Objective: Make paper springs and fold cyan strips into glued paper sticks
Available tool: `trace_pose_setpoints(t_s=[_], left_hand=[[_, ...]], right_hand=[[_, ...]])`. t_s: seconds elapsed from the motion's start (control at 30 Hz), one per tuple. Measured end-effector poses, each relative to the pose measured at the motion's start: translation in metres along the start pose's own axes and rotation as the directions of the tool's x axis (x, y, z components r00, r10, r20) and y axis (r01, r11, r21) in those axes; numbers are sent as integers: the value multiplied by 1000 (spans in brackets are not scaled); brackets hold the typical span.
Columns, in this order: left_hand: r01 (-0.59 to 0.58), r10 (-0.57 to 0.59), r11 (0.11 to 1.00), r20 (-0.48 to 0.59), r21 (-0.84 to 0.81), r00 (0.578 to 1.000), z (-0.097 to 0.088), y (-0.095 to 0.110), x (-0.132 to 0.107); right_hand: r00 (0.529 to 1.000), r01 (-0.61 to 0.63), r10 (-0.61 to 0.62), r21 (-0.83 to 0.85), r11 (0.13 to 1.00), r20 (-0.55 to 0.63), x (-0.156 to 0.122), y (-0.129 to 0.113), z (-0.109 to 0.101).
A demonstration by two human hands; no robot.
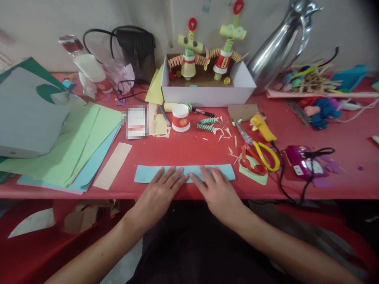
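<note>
Blue paper (192, 169) lies beneath left fingers (175, 176) — and right fingers (207, 176).

Pale grey wall (59, 15) — red table (166, 152) before it — red chair (29, 254) lower left.

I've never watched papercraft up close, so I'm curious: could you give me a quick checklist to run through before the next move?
1. Left hand and right hand both on the light-blue paper strip: ok.
2. Scissors apart from both hands: ok.
3. Red tabletop free of paper scraps: not ok, several lie beyond the strip.
4. Yellow glue gun cool: cannot tell.
</note>
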State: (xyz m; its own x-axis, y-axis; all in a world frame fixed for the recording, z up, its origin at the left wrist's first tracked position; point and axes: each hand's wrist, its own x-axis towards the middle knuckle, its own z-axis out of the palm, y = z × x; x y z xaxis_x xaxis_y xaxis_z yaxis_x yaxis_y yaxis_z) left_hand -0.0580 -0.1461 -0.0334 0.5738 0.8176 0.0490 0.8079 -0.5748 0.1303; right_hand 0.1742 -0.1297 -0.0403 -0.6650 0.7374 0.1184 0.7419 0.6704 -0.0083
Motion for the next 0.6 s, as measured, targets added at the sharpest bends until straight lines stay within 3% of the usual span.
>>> trace_pose_setpoints(t_s=[0.23,0.47,0.6], left_hand=[[-8,8,999,-4,-52,1000,4,-12,-20],[159,-159,987,-102,-10,982,12,-26,-63],[250,-248,968,-139,3,959,0,-28,-71]], right_hand=[[1000,6,-4,142,990,-15,-23,12,4],[998,-44,48,92,995,-34,-56,40,16],[997,-36,41,63,997,-72,-64,48,16]])
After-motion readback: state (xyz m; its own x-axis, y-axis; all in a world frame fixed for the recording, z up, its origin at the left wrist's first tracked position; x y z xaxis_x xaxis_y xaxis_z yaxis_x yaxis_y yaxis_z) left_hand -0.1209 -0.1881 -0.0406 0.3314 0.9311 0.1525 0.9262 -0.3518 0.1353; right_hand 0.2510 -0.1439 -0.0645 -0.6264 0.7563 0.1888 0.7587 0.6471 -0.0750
